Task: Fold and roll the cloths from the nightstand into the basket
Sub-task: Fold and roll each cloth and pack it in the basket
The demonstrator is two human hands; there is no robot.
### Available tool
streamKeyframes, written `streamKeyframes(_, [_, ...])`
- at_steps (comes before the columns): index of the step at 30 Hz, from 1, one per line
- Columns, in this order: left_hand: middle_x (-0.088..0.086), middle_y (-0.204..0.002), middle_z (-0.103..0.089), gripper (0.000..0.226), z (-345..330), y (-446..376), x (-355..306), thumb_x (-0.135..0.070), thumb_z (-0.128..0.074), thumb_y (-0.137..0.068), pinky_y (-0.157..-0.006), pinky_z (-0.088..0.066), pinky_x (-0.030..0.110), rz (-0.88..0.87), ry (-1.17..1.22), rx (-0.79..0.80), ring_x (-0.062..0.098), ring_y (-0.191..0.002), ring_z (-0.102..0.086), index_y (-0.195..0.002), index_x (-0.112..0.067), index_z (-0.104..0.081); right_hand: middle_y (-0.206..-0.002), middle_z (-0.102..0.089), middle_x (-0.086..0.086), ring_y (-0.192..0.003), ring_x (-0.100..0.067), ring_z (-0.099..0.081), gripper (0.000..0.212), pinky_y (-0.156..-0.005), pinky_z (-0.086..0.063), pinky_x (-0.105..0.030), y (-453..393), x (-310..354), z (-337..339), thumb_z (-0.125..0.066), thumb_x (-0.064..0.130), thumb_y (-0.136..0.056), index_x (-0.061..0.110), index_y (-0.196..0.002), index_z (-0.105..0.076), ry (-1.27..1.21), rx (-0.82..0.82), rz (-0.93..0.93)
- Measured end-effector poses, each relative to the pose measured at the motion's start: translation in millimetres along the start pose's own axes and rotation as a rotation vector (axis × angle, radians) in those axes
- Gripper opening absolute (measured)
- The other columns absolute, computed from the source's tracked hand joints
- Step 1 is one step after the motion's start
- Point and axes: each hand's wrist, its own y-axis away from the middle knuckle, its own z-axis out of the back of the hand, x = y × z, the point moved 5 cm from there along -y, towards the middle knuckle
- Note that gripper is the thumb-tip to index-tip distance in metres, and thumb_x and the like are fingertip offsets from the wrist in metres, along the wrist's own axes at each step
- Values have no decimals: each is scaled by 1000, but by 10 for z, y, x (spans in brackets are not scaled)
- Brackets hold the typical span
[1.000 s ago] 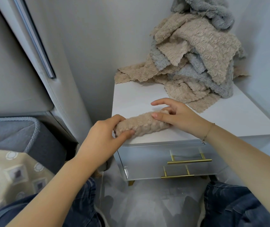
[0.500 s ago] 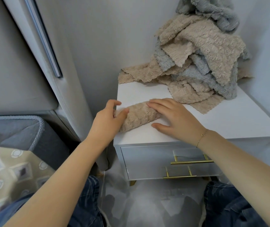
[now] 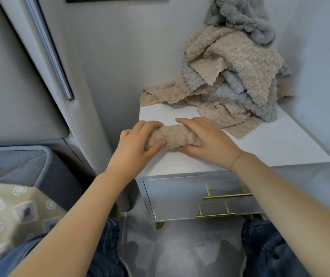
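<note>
We saw the beige rolled cloth (image 3: 173, 136) lying on the white top of the nightstand (image 3: 270, 148), near its front left corner, held at both ends. The left hand (image 3: 138, 144) gripped the left end, its fingers (image 3: 150, 124) curled over the top of the roll and the thumb pressed against the near side. The right hand (image 3: 206, 140) covered the right end, fingers laid together over the far side and the thumb along the near side, so the roll was pinched between them.

Half a second before, the roll had lain tilted, its left end nearer the front edge, and the right hand had rested flatter with its fingers spread across the top. Now the roll lay nearly level across the nightstand, and both hands wrapped it more closely. A second before, it had sat right at the front edge; it had since been moved farther back.

Beyond the right fingers, just behind them, a pile of cloths (image 3: 234, 80), beige and grey-blue, rose against the wall at the back right. Well to the left of the left hand, a grey basket (image 3: 46, 162) with a rope rim stood low beside a patterned fabric (image 3: 10, 212).
</note>
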Motion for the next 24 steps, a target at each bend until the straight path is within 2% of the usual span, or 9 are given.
streamKeyframes(3, [-15, -108, -54, 32, 99, -7, -209, -41, -61, -88, -80, -38, 7, 129, 312, 0, 0, -94, -50, -118, -33, -53, -105, -64, 8, -96, -6, -58, 45, -82, -45, -19, 135, 21, 268, -75, 35, -78, 21, -118, -61, -359, 50, -156])
streamKeyframes(5, [-15, -98, -59, 32, 113, -16, -350, -45, -64, -83, -75, -47, 14, 235, 506, 57, 6, -83, -58, -111, -33, -57, -99, -67, 6, -88, -6, -63, 41, -75, -50, -19, 271, 28, 449, -77, 29, -74, 18, -111, -64, -526, 61, -269])
streamKeyframes(8, [4, -96, -69, 39, 85, -25, -595, -43, -69, -75, -69, -58, 28, 303, 788, 166, 20, -78, -68, -105, -19, -63, -97, -66, 8, -77, 0, -63, 41, -66, -52, -18, 500, 79, 709, -75, 31, -72, 22, -110, -65, -621, 50, -363])
streamKeyframes(10, [11, -96, -70, 39, 41, -17, -775, -39, -70, -71, -71, -57, 30, 279, 880, 219, 23, -80, -67, -101, -14, -65, -108, -66, 14, -95, 5, -61, 44, -84, -49, -18, 709, 91, 842, -71, 41, -73, 28, -114, -64, -615, 56, -409])
streamKeyframes(12, [11, -96, -70, 39, -28, 7, -974, -41, -73, -68, -75, -58, 34, 251, 908, 270, 26, -84, -67, -98, -17, -67, -120, -63, 17, -113, 2, -56, 48, -99, -43, -26, 965, 91, 956, -65, 55, -78, 30, -119, -63, -639, 94, -465])
streamKeyframes(15, [12, -102, -68, 42, -137, 36, -1291, -51, -80, -66, -84, -55, 44, 221, 907, 356, 35, -94, -64, -97, -24, -70, -122, -64, 13, -117, -5, -57, 46, -107, -39, -35, 1319, 118, 1140, -57, 58, -86, 29, -120, -64, -707, 160, -574])
streamKeyframes(17, [7, -98, -70, 39, -251, 90, -1574, -49, -79, -68, -81, -53, 39, 186, 918, 433, 26, -87, -65, -97, -24, -70, -115, -68, 9, -109, -8, -62, 37, -103, -44, -35, 1623, 123, 1305, -59, 46, -86, 24, -115, -67, -704, 136, -641])
streamKeyframes(20, [4, -93, -72, 34, -425, 206, -2023, -37, -72, -73, -72, -53, 27, 140, 918, 539, 15, -81, -66, -100, -17, -69, -107, -71, 4, -101, -12, -66, 33, -88, -50, -24, 2131, 110, 1492, -62, 39, -83, 20, -109, -69, -715, 64, -727])
streamKeyframes(24, [3, -96, -72, 31, -751, 365, -2607, -39, -72, -77, -82, -55, 35, 83, 855, 740, 20, -90, -68, -101, -19, -69, -103, -72, 4, -95, -13, -68, 38, -83, -53, -24, 2919, 31, 1654, -71, 50, -77, 25, -106, -70, -759, -3, -854])
